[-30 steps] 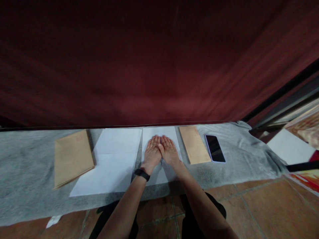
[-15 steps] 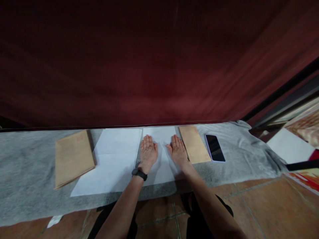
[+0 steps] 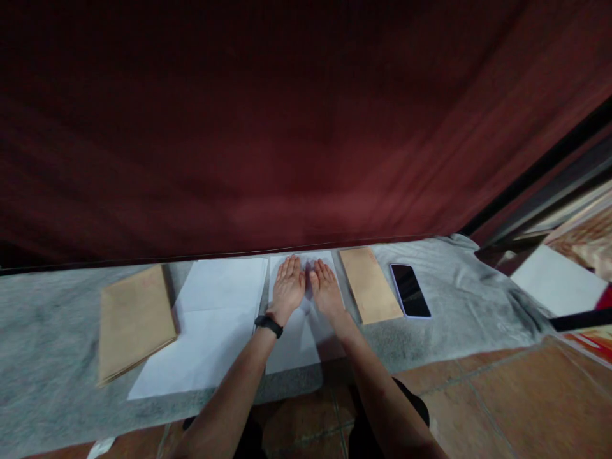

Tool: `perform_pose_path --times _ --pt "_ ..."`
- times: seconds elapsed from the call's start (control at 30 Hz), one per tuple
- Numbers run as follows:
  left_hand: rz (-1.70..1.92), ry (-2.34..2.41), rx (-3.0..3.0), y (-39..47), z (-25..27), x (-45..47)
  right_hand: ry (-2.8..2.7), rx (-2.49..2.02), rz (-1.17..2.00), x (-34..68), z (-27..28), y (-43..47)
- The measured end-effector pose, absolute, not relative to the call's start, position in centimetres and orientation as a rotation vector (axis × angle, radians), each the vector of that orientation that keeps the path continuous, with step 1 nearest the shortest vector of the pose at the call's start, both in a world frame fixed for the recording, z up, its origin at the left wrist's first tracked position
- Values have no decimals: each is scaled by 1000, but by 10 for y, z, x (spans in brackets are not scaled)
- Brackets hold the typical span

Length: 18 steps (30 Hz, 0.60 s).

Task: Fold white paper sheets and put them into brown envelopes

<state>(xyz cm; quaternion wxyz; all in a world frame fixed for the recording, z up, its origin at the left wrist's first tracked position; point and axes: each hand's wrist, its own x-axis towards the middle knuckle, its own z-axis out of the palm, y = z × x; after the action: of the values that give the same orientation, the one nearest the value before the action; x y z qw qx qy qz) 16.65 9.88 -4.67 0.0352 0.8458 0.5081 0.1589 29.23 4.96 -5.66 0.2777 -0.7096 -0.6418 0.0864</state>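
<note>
A white sheet of paper [image 3: 289, 357] lies in front of me on a grey cloth. My left hand [image 3: 289, 287] rests flat on its upper part, fingers stretched out, a dark watch on the wrist. Beside it, my right hand [image 3: 327, 287] is also laid flat on the sheet, palm down, the thumbs a small gap apart. Left of this sheet are more white papers [image 3: 205, 338] with a crease across them. To the right lies a single brown envelope [image 3: 370, 287], apart from my right hand.
A stack of brown envelopes [image 3: 136, 322] sits at the left, next to the white papers. A phone [image 3: 410, 291] with a pale purple edge lies right of the single envelope. Behind the grey cloth [image 3: 459, 306] hangs a dark red curtain [image 3: 296, 159]. Tiled floor [image 3: 507, 395] shows in front.
My right hand has slid left across the sheet, closer to my left hand. The view has tilted slightly, so the surface sits lower.
</note>
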Motion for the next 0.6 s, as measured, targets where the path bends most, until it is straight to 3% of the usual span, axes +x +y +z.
perform_pose_path --times 0.27,0.6 --pt "208 1473 2652 121 -50 171 -1798 -1829 273 280 -54 88" --pt "303 1706 2539 126 -61 163 -1801 -2070 8 293 -72 97"
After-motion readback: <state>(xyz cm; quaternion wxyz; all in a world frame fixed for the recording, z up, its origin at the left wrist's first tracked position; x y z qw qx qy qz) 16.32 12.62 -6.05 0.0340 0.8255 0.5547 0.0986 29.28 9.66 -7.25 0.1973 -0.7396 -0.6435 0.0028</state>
